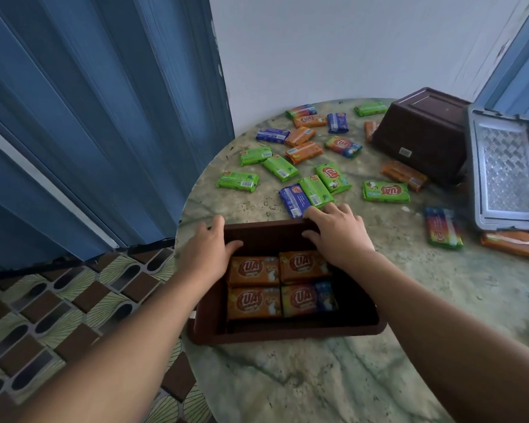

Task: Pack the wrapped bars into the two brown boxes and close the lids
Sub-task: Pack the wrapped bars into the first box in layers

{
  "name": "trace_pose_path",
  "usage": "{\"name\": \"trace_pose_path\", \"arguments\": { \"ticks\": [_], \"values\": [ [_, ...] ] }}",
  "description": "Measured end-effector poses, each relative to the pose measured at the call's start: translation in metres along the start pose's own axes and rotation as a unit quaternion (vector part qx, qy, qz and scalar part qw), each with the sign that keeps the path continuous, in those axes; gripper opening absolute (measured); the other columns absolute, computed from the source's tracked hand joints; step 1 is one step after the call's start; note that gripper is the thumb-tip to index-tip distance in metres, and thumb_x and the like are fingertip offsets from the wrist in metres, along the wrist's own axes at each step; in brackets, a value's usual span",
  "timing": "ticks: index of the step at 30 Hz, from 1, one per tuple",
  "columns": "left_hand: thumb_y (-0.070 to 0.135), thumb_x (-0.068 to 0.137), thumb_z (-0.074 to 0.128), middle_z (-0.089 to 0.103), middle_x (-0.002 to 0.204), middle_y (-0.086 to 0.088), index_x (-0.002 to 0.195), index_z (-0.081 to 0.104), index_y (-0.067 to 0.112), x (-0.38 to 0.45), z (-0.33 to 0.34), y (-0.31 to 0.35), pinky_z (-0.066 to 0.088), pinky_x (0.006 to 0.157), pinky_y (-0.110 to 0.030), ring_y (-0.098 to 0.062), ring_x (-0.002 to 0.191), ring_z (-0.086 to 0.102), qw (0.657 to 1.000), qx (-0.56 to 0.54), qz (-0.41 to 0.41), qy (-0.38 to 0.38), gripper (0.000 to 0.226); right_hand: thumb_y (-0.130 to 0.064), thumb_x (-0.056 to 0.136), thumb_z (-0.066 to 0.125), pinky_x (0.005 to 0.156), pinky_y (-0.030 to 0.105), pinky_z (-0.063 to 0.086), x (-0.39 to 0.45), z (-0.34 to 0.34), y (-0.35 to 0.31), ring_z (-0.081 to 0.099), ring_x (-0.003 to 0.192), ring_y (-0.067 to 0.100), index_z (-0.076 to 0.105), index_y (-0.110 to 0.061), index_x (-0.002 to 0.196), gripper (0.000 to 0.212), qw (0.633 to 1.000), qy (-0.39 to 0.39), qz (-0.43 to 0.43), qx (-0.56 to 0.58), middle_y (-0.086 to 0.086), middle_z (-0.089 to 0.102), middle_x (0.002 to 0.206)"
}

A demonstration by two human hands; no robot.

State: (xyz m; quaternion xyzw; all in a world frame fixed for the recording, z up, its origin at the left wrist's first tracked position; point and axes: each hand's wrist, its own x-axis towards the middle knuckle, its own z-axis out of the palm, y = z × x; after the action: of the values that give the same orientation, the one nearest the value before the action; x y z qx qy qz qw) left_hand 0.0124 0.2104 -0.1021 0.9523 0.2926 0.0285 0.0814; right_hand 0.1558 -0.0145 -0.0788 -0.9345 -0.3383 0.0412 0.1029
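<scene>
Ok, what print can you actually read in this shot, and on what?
"UA": red logo on the orange bars in the near brown box and on loose green bars.
Small print on wrappers: too small.
White sticker on the overturned brown box: unreadable.

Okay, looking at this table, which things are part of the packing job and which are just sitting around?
Part of the job:
near brown box, four bars inside, both hands on its far rim
second brown box, upside down
grey lid
loose wrapped bars

Just there:
marble table
blue folding door
tiled floor
</scene>
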Motion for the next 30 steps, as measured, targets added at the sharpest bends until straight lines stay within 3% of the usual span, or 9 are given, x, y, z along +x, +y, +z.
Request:
{"name": "trace_pose_path", "arguments": {
  "ticks": [4,8,12,19,30],
  "values": [
    [0.058,0.094,0.061,0.051,0.094,-0.010,0.106,0.036,0.017,0.015,0.001,-0.003,0.046,0.056,-0.038,-0.031,0.074,0.058,1.000,0.004,0.029,0.010,0.049,-0.049,0.100,0.057,0.097,0.050,0.043,0.006,0.002,0.001,0.045,0.123,0.032,0.048,-0.034,0.127,0.031,1.000,-0.007,0.014,0.011,0.003,0.053,0.127],
    [0.057,0.095,0.061,0.049,0.095,-0.010,0.105,0.033,0.019,0.037,-0.001,-0.005,0.033,0.051,-0.034,-0.026,0.069,0.053,0.999,0.003,0.044,-0.003,0.048,-0.047,0.100,0.058,0.096,0.050,0.043,0.012,0.002,-0.005,0.046,0.121,0.033,0.048,-0.033,0.126,0.031,0.999,-0.001,0.040,0.016,0.006,0.053,0.126],
    [0.058,0.094,0.061,0.052,0.099,-0.012,0.101,0.028,0.024,0.076,0.004,-0.015,0.039,0.056,-0.036,-0.028,0.074,0.055,0.996,-0.017,0.083,-0.020,0.048,-0.046,0.100,0.058,0.096,0.051,0.043,0.025,0.003,-0.014,0.046,0.120,0.033,0.049,-0.032,0.126,0.030,0.997,0.012,0.078,0.022,0.007,0.053,0.125],
    [0.058,0.096,0.059,0.051,0.109,-0.015,0.121,0.038,0.018,0.131,0.003,-0.034,0.043,0.066,-0.039,-0.037,0.091,0.059,0.990,-0.006,0.132,-0.038,0.052,-0.045,0.100,0.058,0.096,0.051,0.042,0.050,0.010,-0.040,0.046,0.118,0.032,0.050,-0.033,0.124,0.028,0.990,0.026,0.140,0.022,0.006,0.053,0.124],
    [0.060,0.096,0.057,0.051,0.121,-0.016,0.137,0.034,0.019,0.176,-0.007,-0.060,0.049,0.070,-0.042,-0.040,0.098,0.062,0.982,0.005,0.180,-0.063,0.063,-0.047,0.100,0.058,0.098,0.050,0.042,0.075,0.018,-0.080,0.045,0.122,0.033,0.047,-0.036,0.132,0.036,0.977,0.032,0.209,0.015,0.005,0.053,0.126]
  ]
}}
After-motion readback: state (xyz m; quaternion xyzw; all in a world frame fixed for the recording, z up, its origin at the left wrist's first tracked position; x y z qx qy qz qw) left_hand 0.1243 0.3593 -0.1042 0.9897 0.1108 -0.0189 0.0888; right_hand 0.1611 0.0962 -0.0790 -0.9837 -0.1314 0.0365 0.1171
